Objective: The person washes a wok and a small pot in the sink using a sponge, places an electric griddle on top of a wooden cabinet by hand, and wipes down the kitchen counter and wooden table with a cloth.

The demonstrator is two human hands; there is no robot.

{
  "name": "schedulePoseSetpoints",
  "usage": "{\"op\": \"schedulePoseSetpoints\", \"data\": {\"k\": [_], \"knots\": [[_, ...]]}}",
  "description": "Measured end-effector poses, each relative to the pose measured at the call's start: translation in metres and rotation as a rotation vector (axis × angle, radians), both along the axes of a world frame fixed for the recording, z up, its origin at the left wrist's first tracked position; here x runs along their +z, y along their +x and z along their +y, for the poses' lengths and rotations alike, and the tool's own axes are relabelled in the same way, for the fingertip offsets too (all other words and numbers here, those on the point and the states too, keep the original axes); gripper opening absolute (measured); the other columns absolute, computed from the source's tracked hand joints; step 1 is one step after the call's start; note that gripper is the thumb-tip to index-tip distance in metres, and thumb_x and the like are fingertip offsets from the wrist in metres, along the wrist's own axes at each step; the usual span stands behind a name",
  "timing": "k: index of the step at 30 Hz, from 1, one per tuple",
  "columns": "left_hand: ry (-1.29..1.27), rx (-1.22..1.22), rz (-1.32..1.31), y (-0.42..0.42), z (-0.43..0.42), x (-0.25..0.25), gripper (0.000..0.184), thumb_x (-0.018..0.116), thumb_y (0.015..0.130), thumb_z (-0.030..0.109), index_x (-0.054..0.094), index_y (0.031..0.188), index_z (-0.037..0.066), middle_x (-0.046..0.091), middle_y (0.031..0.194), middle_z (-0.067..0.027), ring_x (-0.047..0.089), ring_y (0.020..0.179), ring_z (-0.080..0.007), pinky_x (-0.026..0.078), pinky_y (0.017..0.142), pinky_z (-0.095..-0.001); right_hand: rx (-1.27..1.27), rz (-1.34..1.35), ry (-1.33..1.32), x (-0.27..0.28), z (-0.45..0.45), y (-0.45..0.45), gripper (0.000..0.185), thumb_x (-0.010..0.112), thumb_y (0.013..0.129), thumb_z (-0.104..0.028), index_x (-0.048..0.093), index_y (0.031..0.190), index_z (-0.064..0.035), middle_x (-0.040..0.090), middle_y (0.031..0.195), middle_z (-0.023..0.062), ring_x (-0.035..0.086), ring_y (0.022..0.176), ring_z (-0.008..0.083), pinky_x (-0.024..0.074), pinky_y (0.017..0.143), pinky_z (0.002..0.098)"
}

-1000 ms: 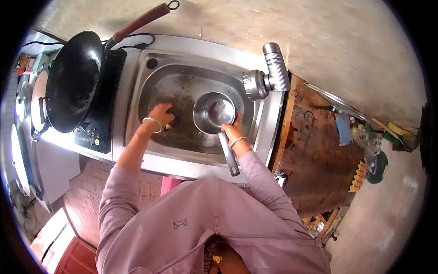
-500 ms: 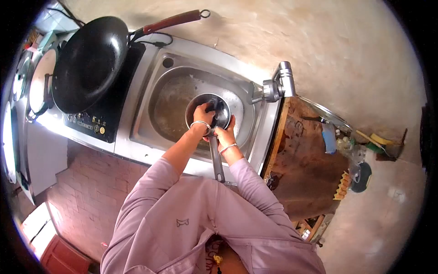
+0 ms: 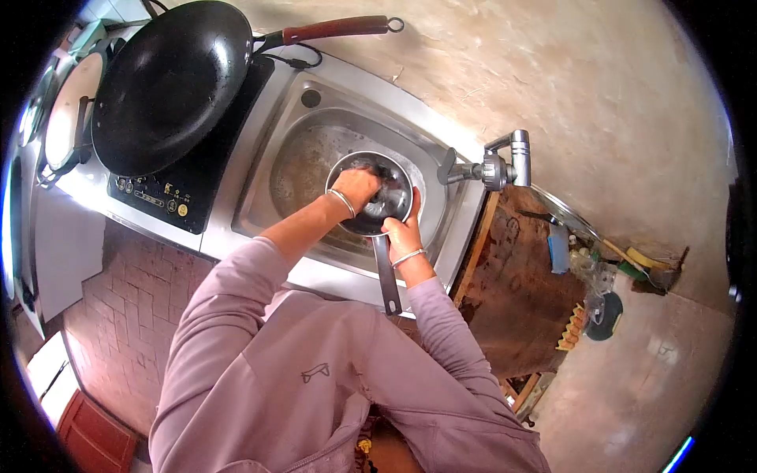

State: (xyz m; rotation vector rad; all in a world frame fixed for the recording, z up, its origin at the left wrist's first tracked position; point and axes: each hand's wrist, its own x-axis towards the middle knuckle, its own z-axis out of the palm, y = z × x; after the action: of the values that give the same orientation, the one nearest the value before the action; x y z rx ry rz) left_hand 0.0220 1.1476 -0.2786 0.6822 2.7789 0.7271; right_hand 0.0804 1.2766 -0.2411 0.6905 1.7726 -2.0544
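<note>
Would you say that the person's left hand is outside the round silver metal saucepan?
No, the left hand is inside the round silver metal saucepan, while the right hand holds its side.

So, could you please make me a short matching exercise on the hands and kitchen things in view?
1. left hand
2. wok
3. right hand
4. faucet

A. black, with a reddish-brown handle
B. holding the pot beside its dark handle
C. silver-coloured, by the sink
D. partly inside the pot

Pairs: 1-D, 2-A, 3-B, 4-C
</note>
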Motion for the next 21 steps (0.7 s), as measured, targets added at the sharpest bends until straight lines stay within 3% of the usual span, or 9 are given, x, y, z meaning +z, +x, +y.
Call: {"op": "schedulePoseSetpoints", "data": {"k": [1, 6, 8, 9, 11, 14, 17, 18, 21], "knots": [[0.100, 0.021, -0.026, -0.003, 0.002, 0.005, 0.020, 0.055, 0.068, 0.008, 0.061, 0.087, 0.010, 0.060, 0.085, -0.0106, 0.059, 0.080, -0.0253, 0.048, 0.067, -0.0354, 0.005, -0.081, -0.031, 0.002, 0.000, 0.003, 0.084, 0.042, 0.061, 0.011, 0.017, 0.130, -0.0309, 0.047, 0.095, 0.0069, 0.050, 0.066, 0.0173, 0.0519, 0.055, 0.0403], [0.811, -0.102, -0.028, 0.012, 0.033, -0.023, 0.019, 0.057, 0.062, 0.008, 0.059, 0.081, 0.007, 0.060, 0.082, -0.0110, 0.057, 0.078, -0.0290, 0.046, 0.068, -0.0344, -0.102, 0.052, -0.064, 0.014, -0.006, 0.005, 0.078, 0.040, 0.059, 0.012, 0.028, 0.128, -0.0212, 0.047, 0.098, 0.0044, 0.050, 0.069, 0.0133, 0.0430, 0.053, 0.0223], [0.556, -0.298, -0.093, 0.012, 0.033, -0.036, 0.021, 0.058, 0.064, 0.014, 0.061, 0.084, 0.009, 0.060, 0.082, -0.0125, 0.058, 0.078, -0.0289, 0.045, 0.071, -0.0346, -0.130, 0.119, 0.004, 0.026, -0.008, 0.003, 0.087, 0.039, 0.056, 0.013, 0.022, 0.132, -0.0246, 0.047, 0.104, 0.0056, 0.049, 0.070, 0.0122, 0.0414, 0.052, 0.0214], [0.392, -0.398, -0.103, 0.009, 0.031, -0.048, 0.021, 0.057, 0.066, 0.017, 0.062, 0.085, 0.010, 0.060, 0.083, -0.0129, 0.058, 0.079, -0.0283, 0.045, 0.072, -0.0346, -0.016, 0.123, 0.063, 0.023, 0.001, 0.001, 0.084, 0.046, 0.067, 0.013, 0.009, 0.135, -0.0192, 0.033, 0.126, 0.0110, 0.042, 0.109, 0.0222, 0.0411, 0.087, 0.0323], [0.117, -0.253, -0.282, 0.009, 0.006, -0.020, 0.018, 0.054, 0.074, 0.022, 0.063, 0.087, 0.013, 0.061, 0.092, -0.0113, 0.059, 0.084, -0.0271, 0.046, 0.073, -0.0345, 0.008, 0.091, 0.104, 0.013, 0.006, 0.006, 0.088, 0.042, 0.063, 0.015, 0.009, 0.135, -0.0220, 0.033, 0.126, 0.0094, 0.046, 0.095, 0.0191, 0.0434, 0.070, 0.0272], [-0.098, -0.166, 0.058, -0.001, -0.009, 0.004, 0.014, 0.057, 0.065, 0.008, 0.063, 0.077, 0.014, 0.063, 0.078, -0.0085, 0.062, 0.076, -0.0267, 0.049, 0.067, -0.0352, -0.027, 0.006, 0.012, 0.012, -0.001, 0.011, 0.092, 0.040, 0.059, 0.016, 0.010, 0.134, -0.0271, 0.041, 0.112, 0.0053, 0.046, 0.069, 0.0131, 0.0397, 0.050, 0.0231], [0.208, -0.030, 0.096, -0.009, 0.003, -0.001, 0.017, 0.055, 0.067, 0.011, 0.063, 0.082, 0.014, 0.062, 0.081, -0.0101, 0.060, 0.076, -0.0277, 0.048, 0.068, -0.0368, -0.024, -0.025, -0.101, 0.006, -0.005, 0.015, 0.091, 0.041, 0.060, 0.015, 0.012, 0.134, -0.0304, 0.045, 0.098, 0.0041, 0.045, 0.062, 0.0136, 0.0407, 0.050, 0.0249], [0.418, -0.027, 0.002, -0.007, 0.011, -0.002, 0.018, 0.056, 0.066, 0.009, 0.063, 0.083, 0.013, 0.061, 0.081, -0.0108, 0.059, 0.076, -0.0289, 0.047, 0.068, -0.0371, -0.016, 0.058, -0.102, 0.002, -0.005, 0.015, 0.071, 0.041, 0.059, 0.012, 0.030, 0.121, -0.0215, 0.044, 0.100, 0.0090, 0.052, 0.072, 0.0251, 0.0505, 0.055, 0.0495], [0.881, -0.087, -0.063, 0.018, 0.019, 0.003, 0.030, 0.053, 0.065, -0.003, 0.062, 0.090, 0.012, 0.061, 0.086, -0.0142, 0.058, 0.082, -0.0300, 0.045, 0.074, -0.0340, -0.039, 0.104, -0.073, 0.016, -0.003, 0.006, 0.068, 0.040, 0.058, 0.012, 0.035, 0.120, -0.0162, 0.046, 0.098, 0.0064, 0.052, 0.076, 0.0185, 0.0482, 0.057, 0.0283]]}}
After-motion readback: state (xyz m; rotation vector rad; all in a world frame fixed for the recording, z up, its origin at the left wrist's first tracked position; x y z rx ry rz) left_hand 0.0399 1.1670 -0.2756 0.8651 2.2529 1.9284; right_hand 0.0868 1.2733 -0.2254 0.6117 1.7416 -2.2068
